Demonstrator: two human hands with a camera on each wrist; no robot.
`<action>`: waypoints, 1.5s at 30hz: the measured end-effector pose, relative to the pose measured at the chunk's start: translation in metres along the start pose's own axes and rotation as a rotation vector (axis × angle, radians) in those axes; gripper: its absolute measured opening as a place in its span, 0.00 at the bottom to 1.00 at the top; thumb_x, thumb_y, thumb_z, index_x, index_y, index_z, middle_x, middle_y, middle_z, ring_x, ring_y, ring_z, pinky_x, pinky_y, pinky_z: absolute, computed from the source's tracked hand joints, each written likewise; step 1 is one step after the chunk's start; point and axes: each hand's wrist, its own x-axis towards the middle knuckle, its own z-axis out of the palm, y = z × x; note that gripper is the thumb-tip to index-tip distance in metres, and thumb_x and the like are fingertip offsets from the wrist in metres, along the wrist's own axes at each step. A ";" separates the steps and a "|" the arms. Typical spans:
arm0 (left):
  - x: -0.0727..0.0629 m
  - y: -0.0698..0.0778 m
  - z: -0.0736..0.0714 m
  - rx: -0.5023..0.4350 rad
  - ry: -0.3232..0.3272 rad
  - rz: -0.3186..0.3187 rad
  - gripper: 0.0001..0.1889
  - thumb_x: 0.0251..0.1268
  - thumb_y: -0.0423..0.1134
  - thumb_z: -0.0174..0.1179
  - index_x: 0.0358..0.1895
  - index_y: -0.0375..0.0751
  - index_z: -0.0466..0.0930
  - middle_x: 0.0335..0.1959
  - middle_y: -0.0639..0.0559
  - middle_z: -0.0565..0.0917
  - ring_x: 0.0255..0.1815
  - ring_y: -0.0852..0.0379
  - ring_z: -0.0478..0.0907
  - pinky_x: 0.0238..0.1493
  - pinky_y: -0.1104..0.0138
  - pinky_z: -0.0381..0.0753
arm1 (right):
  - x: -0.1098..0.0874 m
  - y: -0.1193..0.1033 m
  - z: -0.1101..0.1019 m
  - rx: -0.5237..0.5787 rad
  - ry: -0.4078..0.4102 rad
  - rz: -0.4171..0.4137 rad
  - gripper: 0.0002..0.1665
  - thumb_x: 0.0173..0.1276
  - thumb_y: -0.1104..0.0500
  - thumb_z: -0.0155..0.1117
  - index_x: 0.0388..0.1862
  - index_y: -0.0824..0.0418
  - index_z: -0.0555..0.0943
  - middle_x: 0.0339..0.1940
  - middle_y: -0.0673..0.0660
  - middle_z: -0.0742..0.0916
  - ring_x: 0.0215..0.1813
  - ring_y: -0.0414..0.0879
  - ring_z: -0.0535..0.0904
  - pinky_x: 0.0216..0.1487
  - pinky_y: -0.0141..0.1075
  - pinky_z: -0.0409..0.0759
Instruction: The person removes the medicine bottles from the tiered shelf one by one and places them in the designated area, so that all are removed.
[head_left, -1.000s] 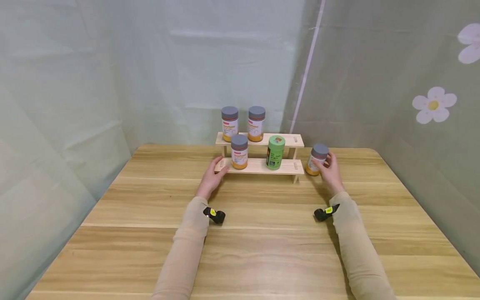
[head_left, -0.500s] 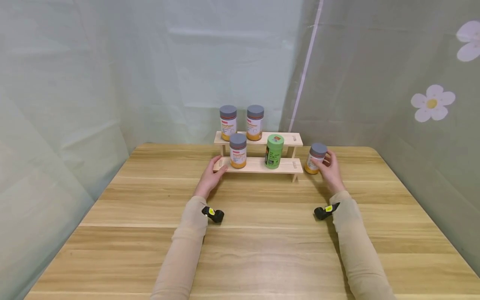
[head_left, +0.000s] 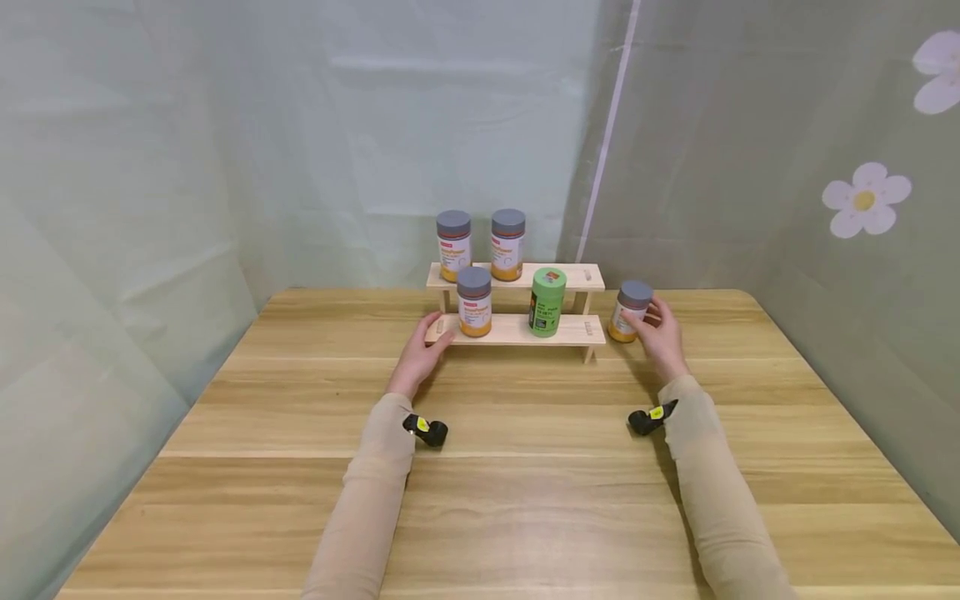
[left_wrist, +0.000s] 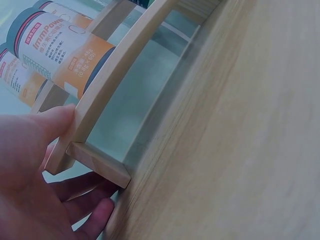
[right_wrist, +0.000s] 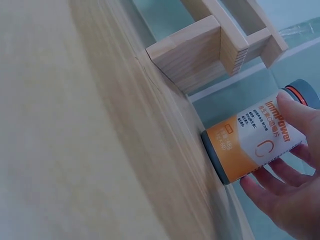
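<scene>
A two-tier wooden display shelf point(head_left: 517, 330) stands at the back of the table. My left hand point(head_left: 420, 357) grips the left end of its lower tier, thumb on the plank's edge and fingers beside the leg point(left_wrist: 100, 165). To the right of the shelf, my right hand point(head_left: 662, 337) holds a vitamin bottle point(right_wrist: 255, 137) with a grey cap and a white and orange label. The bottle is upright at the table; whether its base touches the wood I cannot tell. A matching bottle point(head_left: 475, 308) and a green canister point(head_left: 547, 304) stand on the lower tier.
Two more grey-capped bottles stand on the upper tier, a left one point(head_left: 453, 250) and a right one point(head_left: 507, 250). Behind the wooden table point(head_left: 517, 483) hangs a pale curtain point(head_left: 420, 125), close to the shelf's back.
The bottle in my right hand has shifted slightly away from me and a little toward the shelf. My left hand keeps its grip on the shelf's end. The head view has moved slightly.
</scene>
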 end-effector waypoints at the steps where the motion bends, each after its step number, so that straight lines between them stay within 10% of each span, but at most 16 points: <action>1: 0.000 0.000 0.000 -0.005 0.000 0.001 0.32 0.73 0.51 0.52 0.76 0.54 0.52 0.79 0.44 0.52 0.79 0.42 0.50 0.77 0.47 0.50 | 0.001 -0.001 0.000 -0.001 -0.005 0.004 0.44 0.67 0.49 0.64 0.76 0.59 0.56 0.72 0.67 0.69 0.70 0.59 0.66 0.70 0.49 0.68; 45: -0.003 0.001 0.000 -0.015 0.003 0.008 0.33 0.72 0.50 0.52 0.76 0.52 0.53 0.79 0.43 0.53 0.79 0.42 0.49 0.78 0.47 0.47 | -0.006 -0.028 -0.012 -0.019 0.064 -0.109 0.42 0.68 0.49 0.63 0.74 0.62 0.58 0.74 0.66 0.67 0.75 0.60 0.61 0.77 0.51 0.57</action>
